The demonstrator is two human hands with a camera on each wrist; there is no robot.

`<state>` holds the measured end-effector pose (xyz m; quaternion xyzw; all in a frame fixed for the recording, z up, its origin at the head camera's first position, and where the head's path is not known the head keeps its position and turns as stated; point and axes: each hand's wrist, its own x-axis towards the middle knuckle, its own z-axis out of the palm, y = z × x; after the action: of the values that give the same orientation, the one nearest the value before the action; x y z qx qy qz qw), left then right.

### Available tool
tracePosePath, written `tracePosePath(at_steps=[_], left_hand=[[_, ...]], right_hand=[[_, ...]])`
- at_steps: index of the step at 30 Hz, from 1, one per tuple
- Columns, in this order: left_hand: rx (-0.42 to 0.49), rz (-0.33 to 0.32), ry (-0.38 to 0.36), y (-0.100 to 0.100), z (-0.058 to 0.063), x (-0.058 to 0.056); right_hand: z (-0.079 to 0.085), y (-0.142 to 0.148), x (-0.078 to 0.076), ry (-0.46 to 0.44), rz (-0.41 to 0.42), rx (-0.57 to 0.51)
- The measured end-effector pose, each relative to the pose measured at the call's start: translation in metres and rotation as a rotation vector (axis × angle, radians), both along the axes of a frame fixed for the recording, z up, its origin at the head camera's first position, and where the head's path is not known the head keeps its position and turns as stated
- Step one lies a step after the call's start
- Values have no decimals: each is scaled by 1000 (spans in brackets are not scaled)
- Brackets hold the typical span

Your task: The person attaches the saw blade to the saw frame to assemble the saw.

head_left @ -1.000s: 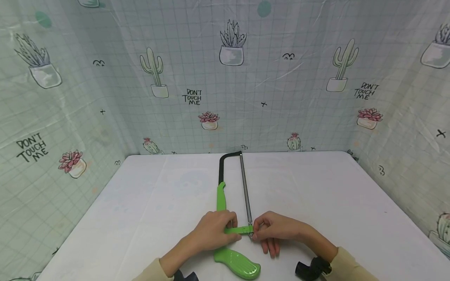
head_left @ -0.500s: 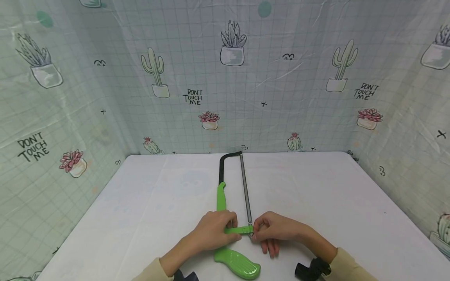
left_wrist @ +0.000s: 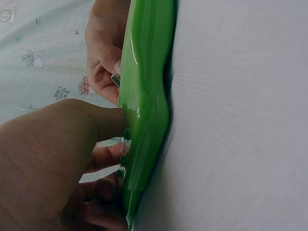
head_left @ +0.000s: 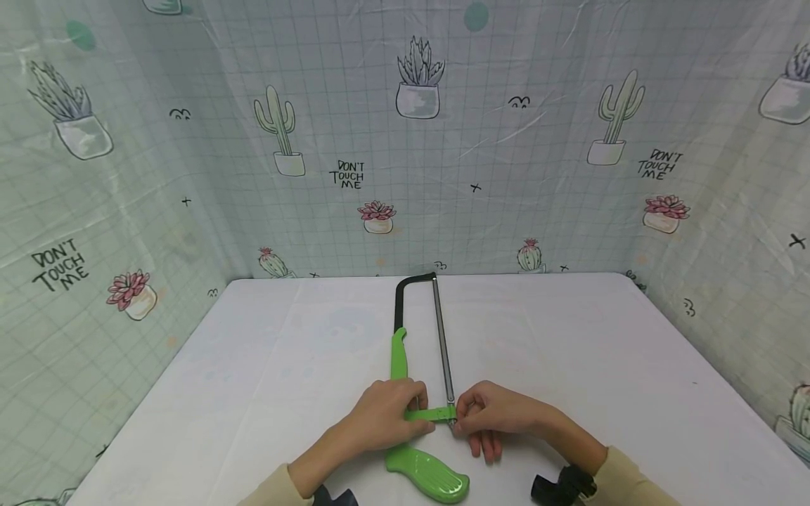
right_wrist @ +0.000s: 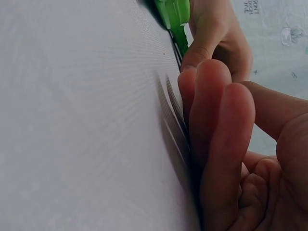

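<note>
A hacksaw (head_left: 398,357) with a green frame and black front bow lies on the table, its grey blade (head_left: 443,344) on the right side. My left hand (head_left: 386,416) grips the green frame by its short crossbar (head_left: 436,414), thumb on the near side and fingers on the far side. At the blade's near end, thumb and forefinger of my right hand (head_left: 496,411) pinch the small metal nut (left_wrist: 115,80), mostly hidden by the fingertips. The other right fingers (right_wrist: 226,130) hang relaxed, close over the table. The green handle (left_wrist: 149,72) points toward me, untouched.
The white table (head_left: 304,337) extends around the saw on all sides. Behind and beside it hangs a cactus-print curtain (head_left: 468,140). A black wrist mount (head_left: 563,485) sits by the right sleeve, and another black mount (head_left: 335,497) shows near the left one.
Very little differs: the right fingertips shift slightly at the nut. The left hand and the hacksaw stay in place.
</note>
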<state>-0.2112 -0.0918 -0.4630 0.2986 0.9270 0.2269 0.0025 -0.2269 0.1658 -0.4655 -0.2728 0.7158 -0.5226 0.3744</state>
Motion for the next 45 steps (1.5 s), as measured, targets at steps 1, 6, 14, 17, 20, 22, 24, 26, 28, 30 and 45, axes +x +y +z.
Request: tracePosePath(at_steps=[1, 6, 14, 17, 20, 22, 24, 26, 28, 30, 45], left_hand=[[0, 1, 0, 0, 0, 0], [-1, 4, -6, 0, 0, 1], [-8, 9, -2, 1, 1, 2], [-8, 10, -2, 1, 2, 2], [-7, 8, 4, 1, 2, 2], [-8, 9, 7, 1, 1, 2], [-9, 11, 9, 1, 1, 2], [-9, 13, 10, 1, 1, 3], [-8, 13, 12, 1, 1, 3], [-7, 13, 16, 1, 1, 4], [-5, 9, 10, 1, 2, 4]], right_hand=[[0, 0, 0, 2, -1, 0], [1, -1, 1, 11, -6, 6], [4, -3, 4, 33, -31, 26], [4, -4, 5, 35, -40, 24], [3, -4, 5, 27, -46, 24], [3, -4, 6, 24, -48, 24], [2, -4, 6, 19, -51, 25], [3, -5, 6, 13, -52, 27], [2, -5, 6, 8, -54, 30], [3, -6, 6, 4, -57, 35], [5, -2, 5, -8, -8, 13]])
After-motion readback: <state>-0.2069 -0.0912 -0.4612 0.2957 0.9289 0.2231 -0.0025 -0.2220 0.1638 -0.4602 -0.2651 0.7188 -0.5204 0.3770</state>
